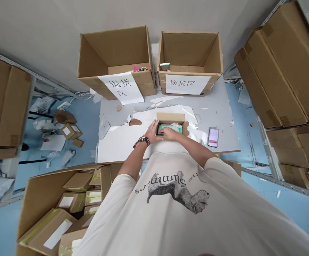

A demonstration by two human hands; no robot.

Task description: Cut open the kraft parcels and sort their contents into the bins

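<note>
A small cardboard box (171,116) stands with its flaps up near the front edge of the table, close against my body. My left hand (152,132) wraps round the box's left wall, and a patterned band sits on that wrist. Inside lies a green package (179,128), with some whitish wrapping over part of it. My right hand (169,134) reaches into the box from the right, its fingers closed at the left end of the green package. The fingertips are partly hidden.
Two large open boxes with paper signs, a left one (92,80) and a right one (215,79), stand at the table's back. A phone (213,137) lies at right. Torn paper litters the table (111,142). A big carton (37,188) of parcels stands front left; shelves flank both sides.
</note>
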